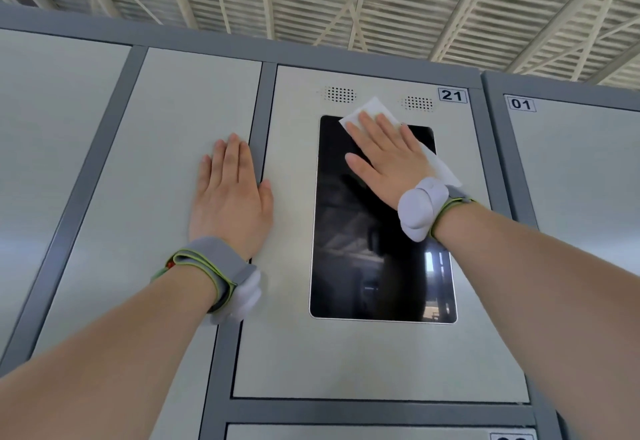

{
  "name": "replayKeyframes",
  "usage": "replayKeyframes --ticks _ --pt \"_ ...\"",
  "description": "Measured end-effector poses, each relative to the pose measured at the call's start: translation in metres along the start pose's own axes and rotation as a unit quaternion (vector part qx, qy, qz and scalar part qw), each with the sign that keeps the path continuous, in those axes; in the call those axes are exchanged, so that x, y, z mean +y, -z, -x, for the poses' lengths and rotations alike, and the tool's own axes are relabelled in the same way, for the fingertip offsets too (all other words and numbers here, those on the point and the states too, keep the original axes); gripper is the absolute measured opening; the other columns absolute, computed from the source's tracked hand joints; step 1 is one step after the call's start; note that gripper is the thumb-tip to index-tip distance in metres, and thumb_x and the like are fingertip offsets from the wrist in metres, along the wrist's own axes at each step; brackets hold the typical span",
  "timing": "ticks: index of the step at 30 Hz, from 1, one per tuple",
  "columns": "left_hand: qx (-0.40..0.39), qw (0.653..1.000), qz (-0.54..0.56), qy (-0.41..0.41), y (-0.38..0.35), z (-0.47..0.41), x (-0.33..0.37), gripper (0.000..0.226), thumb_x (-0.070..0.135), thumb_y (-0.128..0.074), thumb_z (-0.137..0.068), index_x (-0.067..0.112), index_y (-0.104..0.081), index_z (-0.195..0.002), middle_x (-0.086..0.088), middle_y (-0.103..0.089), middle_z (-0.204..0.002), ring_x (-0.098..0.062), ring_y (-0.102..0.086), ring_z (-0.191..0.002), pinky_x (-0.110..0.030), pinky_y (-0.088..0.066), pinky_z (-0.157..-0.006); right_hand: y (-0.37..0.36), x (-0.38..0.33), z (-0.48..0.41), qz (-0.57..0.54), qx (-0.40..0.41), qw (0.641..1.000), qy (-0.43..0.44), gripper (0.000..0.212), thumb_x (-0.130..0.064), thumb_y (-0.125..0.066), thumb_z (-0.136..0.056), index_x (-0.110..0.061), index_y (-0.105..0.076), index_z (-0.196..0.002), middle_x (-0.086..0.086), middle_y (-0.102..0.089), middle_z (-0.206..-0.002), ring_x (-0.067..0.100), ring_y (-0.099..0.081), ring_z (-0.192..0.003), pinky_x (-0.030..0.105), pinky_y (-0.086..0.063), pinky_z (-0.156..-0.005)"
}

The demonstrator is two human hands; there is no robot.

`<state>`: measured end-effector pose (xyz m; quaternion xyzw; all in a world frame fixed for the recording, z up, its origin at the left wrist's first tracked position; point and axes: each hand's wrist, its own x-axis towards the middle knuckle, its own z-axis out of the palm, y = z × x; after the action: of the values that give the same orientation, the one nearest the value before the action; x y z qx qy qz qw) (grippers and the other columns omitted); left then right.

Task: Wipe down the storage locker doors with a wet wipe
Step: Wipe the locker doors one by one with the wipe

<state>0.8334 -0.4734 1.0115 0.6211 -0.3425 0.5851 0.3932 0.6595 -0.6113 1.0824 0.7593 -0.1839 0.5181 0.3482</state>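
A grey locker panel marked 21 faces me, with a black touch screen set in its middle. My right hand lies flat, fingers straight, and presses a white wet wipe against the screen's top edge and the panel above it. Part of the wipe shows again by my wrist. My left hand rests flat, fingers straight, on the plain door to the left, its thumb over the dark frame strip.
Two speaker grilles sit above the screen. A door marked 01 stands to the right, another plain door at far left, and a lower door below. Dark grey frame strips separate them. Ribbed ceiling overhead.
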Motion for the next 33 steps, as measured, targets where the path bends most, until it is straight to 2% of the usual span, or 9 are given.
replayKeyframes --ticks 5,10,12,15,20,25,28,31,33 --pt "0.002 1.0 0.01 -0.001 -0.001 0.0 -0.001 0.059 0.024 -0.03 -0.099 0.0 -0.009 -0.149 -0.012 -0.006 -0.158 -0.025 -0.001 -0.146 -0.033 0.005 -0.117 -0.004 -0.011 0.019 -0.014 0.01 0.998 0.056 0.078 -0.065 0.009 -0.077 -0.036 -0.001 -0.149 -0.013 0.003 -0.158 0.011 0.01 -0.145 0.032 0.014 -0.115" --pt "0.005 1.0 0.012 -0.003 0.001 0.001 -0.001 0.058 0.021 -0.032 -0.099 -0.001 -0.012 -0.149 -0.013 -0.009 -0.158 -0.026 -0.003 -0.146 -0.033 0.004 -0.116 -0.006 0.002 0.039 -0.02 0.008 0.994 0.103 0.073 -0.068 0.007 -0.082 -0.037 -0.003 -0.148 -0.014 0.0 -0.157 0.009 0.009 -0.144 0.029 0.015 -0.114" --pt "0.005 1.0 0.012 -0.004 0.001 0.001 -0.001 0.058 0.021 -0.032 -0.099 -0.001 -0.012 -0.149 -0.013 -0.009 -0.158 -0.026 -0.003 -0.146 -0.033 0.004 -0.117 -0.006 0.009 0.039 -0.018 0.014 0.995 0.095 0.075 -0.07 0.009 -0.081 -0.037 -0.003 -0.148 -0.013 -0.001 -0.157 0.009 0.007 -0.144 0.029 0.014 -0.114" --pt "0.008 1.0 0.014 -0.005 0.001 0.001 0.0 0.057 0.021 -0.032 -0.099 -0.001 -0.012 -0.149 -0.013 -0.01 -0.158 -0.026 -0.004 -0.146 -0.033 0.003 -0.117 -0.004 0.016 0.031 -0.021 0.022 0.999 0.044 0.076 -0.064 0.007 -0.08 -0.037 -0.006 -0.149 -0.012 0.0 -0.158 0.012 0.006 -0.146 0.031 0.011 -0.115" --pt "0.011 1.0 0.008 -0.003 -0.002 0.0 -0.002 0.057 0.022 -0.031 -0.1 0.0 -0.012 -0.149 -0.012 -0.009 -0.158 -0.026 -0.004 -0.146 -0.033 0.003 -0.117 -0.003 0.016 0.016 -0.026 0.022 0.999 -0.024 0.074 -0.064 0.005 -0.082 -0.036 -0.002 -0.15 -0.011 0.003 -0.159 0.012 0.01 -0.145 0.034 0.01 -0.115" --pt "0.012 1.0 0.014 -0.007 -0.002 0.001 -0.001 0.056 0.021 -0.032 -0.1 0.0 -0.014 -0.149 -0.012 -0.01 -0.158 -0.026 -0.005 -0.146 -0.032 0.003 -0.117 -0.006 0.011 0.039 -0.004 0.019 0.998 0.065 0.082 -0.07 0.01 -0.08 -0.032 -0.006 -0.15 -0.009 -0.001 -0.158 0.014 0.006 -0.146 0.034 0.012 -0.115" --pt "0.01 0.999 0.023 -0.032 -0.003 0.003 0.0 0.057 0.026 -0.022 -0.097 -0.001 -0.021 -0.147 -0.013 -0.017 -0.156 -0.026 -0.011 -0.145 -0.032 0.0 -0.117 -0.009 0.017 0.05 -0.011 0.015 0.995 0.101 0.083 -0.071 0.017 -0.08 -0.033 -0.007 -0.149 -0.01 -0.004 -0.158 0.014 0.004 -0.146 0.033 0.011 -0.116" --pt "0.013 0.998 0.022 -0.051 -0.005 0.004 0.001 0.064 0.029 -0.019 -0.09 -0.004 -0.025 -0.145 -0.016 -0.022 -0.154 -0.028 -0.016 -0.144 -0.032 -0.002 -0.117 -0.008 0.023 0.049 -0.012 0.017 0.994 0.104 0.081 -0.072 0.014 -0.08 -0.034 -0.006 -0.149 -0.009 -0.004 -0.158 0.014 0.004 -0.146 0.033 0.01 -0.115" --pt "0.008 0.999 0.016 -0.046 -0.005 0.003 0.001 0.066 0.031 -0.017 -0.09 -0.003 -0.022 -0.146 -0.015 -0.019 -0.155 -0.027 -0.013 -0.145 -0.03 0.001 -0.116 -0.006 0.028 0.041 -0.017 0.021 0.998 0.061 0.079 -0.07 0.008 -0.08 -0.036 -0.007 -0.149 -0.01 -0.003 -0.158 0.014 0.005 -0.146 0.033 0.01 -0.115"
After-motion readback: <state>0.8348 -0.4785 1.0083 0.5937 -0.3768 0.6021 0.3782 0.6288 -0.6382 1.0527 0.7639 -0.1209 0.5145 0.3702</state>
